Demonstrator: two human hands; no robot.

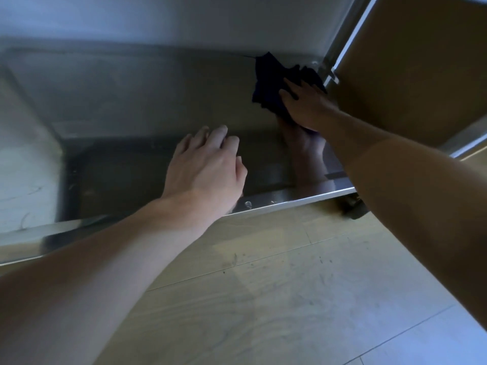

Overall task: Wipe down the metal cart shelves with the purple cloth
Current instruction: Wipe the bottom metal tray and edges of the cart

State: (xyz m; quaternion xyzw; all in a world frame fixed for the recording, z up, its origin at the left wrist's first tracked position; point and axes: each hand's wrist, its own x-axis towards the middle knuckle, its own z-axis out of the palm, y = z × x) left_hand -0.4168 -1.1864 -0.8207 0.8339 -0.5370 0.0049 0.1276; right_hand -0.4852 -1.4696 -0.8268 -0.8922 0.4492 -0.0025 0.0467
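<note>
Lower metal shelf [147, 101] of the cart runs from left to right, near rim bright, surface reflective. Left hand [205, 164] hovers over the near middle, fingers loosely curled and close together, holding nothing. Purple cloth [271, 80] lies bunched in the far right corner. Right hand [303, 106] presses on it, fingers flat and slightly spread. Corner post [332, 52] just beside the cloth; wooden floor [290, 285] nearest.

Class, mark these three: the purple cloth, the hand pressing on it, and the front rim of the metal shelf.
purple cloth [274, 75]: head view, crumpled folds beyond the fingers.
right hand [308, 106]: head view, back of the hand.
metal shelf [290, 197]: head view, shiny front rim.
</note>
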